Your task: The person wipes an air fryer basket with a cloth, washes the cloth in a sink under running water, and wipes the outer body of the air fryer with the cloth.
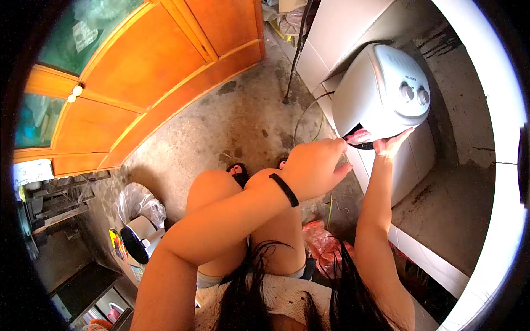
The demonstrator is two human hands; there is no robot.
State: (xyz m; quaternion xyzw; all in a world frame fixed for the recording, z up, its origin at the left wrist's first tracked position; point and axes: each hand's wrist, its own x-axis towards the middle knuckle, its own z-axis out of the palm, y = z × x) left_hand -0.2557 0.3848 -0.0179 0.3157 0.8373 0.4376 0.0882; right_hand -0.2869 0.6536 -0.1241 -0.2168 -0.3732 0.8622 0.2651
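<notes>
My right hand [391, 146] spreads open against the air fryer [367, 91], likely steadying it; my left hand [316, 170] is beside the meat [359, 136]; its grip I cannot tell.

- Concrete floor [210, 121], dark-stained: clear bag [138, 204] towards 8 o'clock, red bag [323, 243] at 5, sandalled feet [238, 172] near the centre.
- Grey ledge [447, 209], white-tiled front, 2 to 4 o'clock: fryer [381, 88] at 2.
</notes>
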